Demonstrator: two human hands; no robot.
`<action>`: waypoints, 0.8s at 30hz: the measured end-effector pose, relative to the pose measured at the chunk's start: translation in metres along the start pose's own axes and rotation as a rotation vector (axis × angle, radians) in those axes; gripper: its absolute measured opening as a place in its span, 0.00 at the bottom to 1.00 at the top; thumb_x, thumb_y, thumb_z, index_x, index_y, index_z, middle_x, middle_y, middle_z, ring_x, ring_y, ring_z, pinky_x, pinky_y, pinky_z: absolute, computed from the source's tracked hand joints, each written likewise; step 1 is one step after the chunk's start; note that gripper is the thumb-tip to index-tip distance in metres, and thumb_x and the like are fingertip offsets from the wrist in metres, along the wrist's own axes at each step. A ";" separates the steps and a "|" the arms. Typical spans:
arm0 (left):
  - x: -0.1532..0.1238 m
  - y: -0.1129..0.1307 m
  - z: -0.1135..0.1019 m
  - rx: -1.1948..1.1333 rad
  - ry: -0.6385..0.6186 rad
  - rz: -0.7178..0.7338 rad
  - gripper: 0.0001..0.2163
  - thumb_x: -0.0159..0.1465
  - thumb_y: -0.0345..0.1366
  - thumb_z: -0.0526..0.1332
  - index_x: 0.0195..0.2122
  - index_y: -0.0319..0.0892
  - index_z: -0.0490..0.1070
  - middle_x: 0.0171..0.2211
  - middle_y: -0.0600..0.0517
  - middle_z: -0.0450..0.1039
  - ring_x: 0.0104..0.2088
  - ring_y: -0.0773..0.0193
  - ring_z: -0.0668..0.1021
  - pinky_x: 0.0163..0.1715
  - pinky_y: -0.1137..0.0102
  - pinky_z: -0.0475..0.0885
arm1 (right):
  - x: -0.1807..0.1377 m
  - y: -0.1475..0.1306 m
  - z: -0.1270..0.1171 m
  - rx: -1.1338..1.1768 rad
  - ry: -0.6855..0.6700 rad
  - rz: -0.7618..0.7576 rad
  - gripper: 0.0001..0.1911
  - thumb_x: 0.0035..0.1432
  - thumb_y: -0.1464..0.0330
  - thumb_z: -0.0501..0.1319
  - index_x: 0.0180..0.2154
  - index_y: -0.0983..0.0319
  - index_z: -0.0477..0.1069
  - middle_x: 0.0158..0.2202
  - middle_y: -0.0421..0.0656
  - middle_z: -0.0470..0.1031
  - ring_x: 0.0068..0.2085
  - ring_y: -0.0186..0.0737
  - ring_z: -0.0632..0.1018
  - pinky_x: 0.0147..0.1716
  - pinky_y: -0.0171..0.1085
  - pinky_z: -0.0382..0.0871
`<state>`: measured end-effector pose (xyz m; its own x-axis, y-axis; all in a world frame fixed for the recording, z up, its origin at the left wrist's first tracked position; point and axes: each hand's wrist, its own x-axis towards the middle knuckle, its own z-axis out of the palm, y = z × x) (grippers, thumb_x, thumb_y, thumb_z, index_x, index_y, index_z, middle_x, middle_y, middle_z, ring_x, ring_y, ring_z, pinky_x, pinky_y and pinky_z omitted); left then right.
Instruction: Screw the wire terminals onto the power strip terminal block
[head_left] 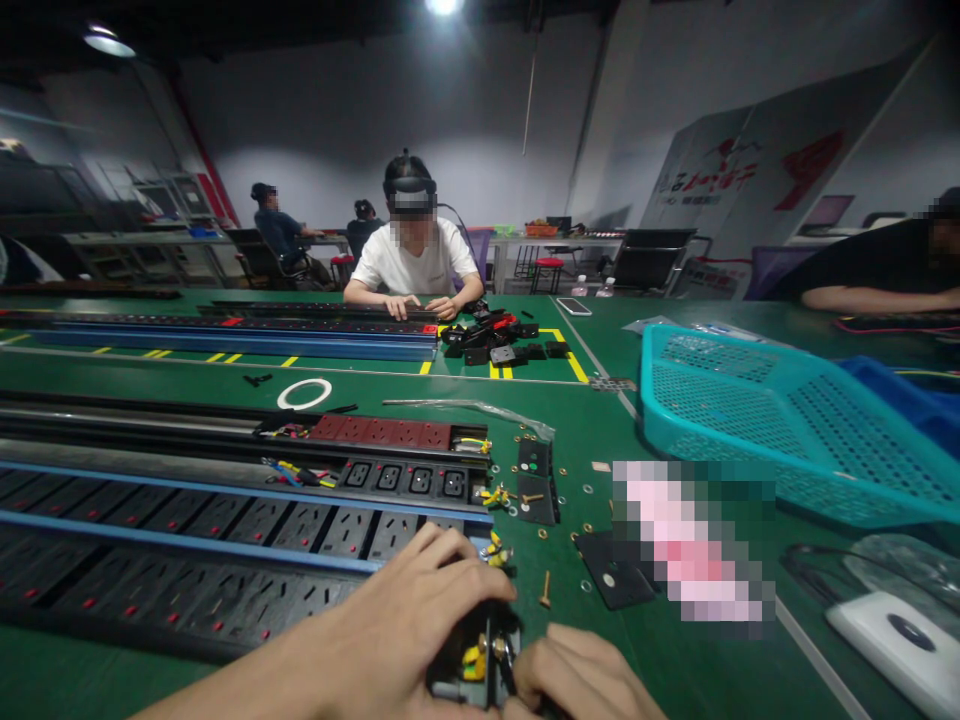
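- I see a green tabletop [577, 430] marked with yellow tape [574, 358]
- I see black power strips [187, 590], red-dotted, blue-edged
- Maroon socket block [380, 431]
- Turquoise basket [825, 500], patterned with holes
- White ring [304, 407]

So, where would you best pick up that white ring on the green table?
Probably by its near edge, coming from above: the white ring lies flat with an open middle, so a fingertip could go inside and the thumb outside. Coming from above should also clear the maroon sockets, which lie nearer the camera.
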<state>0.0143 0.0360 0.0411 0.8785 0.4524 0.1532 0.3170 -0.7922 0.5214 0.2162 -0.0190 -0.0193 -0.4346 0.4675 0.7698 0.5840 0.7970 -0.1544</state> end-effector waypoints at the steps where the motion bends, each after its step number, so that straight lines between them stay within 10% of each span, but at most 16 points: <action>1: 0.000 0.000 0.000 0.002 -0.005 0.001 0.23 0.59 0.44 0.68 0.51 0.46 0.62 0.43 0.49 0.69 0.42 0.54 0.69 0.42 0.62 0.68 | 0.000 0.001 -0.001 0.019 -0.003 0.005 0.24 0.74 0.71 0.43 0.25 0.59 0.64 0.17 0.34 0.66 0.16 0.30 0.63 0.18 0.31 0.56; 5: 0.000 -0.001 0.001 -0.001 -0.021 0.001 0.24 0.58 0.42 0.70 0.51 0.46 0.62 0.43 0.49 0.69 0.42 0.54 0.69 0.42 0.62 0.67 | 0.000 0.009 -0.005 0.222 -0.022 0.152 0.21 0.74 0.60 0.47 0.30 0.59 0.67 0.22 0.37 0.70 0.21 0.31 0.70 0.20 0.29 0.61; 15: 0.001 0.001 -0.001 -0.029 -0.023 -0.012 0.28 0.55 0.43 0.71 0.54 0.47 0.62 0.45 0.50 0.70 0.43 0.54 0.69 0.45 0.62 0.67 | 0.002 0.010 0.001 0.953 -0.162 1.086 0.26 0.62 0.42 0.56 0.34 0.60 0.64 0.24 0.34 0.62 0.23 0.31 0.65 0.21 0.29 0.58; 20: 0.001 0.000 -0.001 -0.019 -0.022 -0.023 0.27 0.57 0.42 0.71 0.53 0.47 0.62 0.45 0.50 0.69 0.44 0.55 0.69 0.45 0.62 0.68 | -0.008 0.011 0.002 0.864 -0.111 1.042 0.24 0.66 0.45 0.54 0.33 0.60 0.66 0.24 0.35 0.64 0.24 0.33 0.68 0.23 0.30 0.60; 24: 0.000 0.000 0.000 -0.010 -0.007 -0.024 0.26 0.56 0.43 0.71 0.52 0.46 0.62 0.44 0.49 0.69 0.44 0.54 0.69 0.45 0.61 0.68 | -0.008 0.015 -0.003 0.554 0.009 0.597 0.20 0.72 0.56 0.50 0.31 0.59 0.66 0.25 0.37 0.69 0.27 0.34 0.72 0.26 0.30 0.65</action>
<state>0.0140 0.0356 0.0413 0.8729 0.4689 0.1347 0.3347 -0.7766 0.5337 0.2307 -0.0118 -0.0261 -0.1508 0.8721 0.4656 0.2901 0.4892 -0.8225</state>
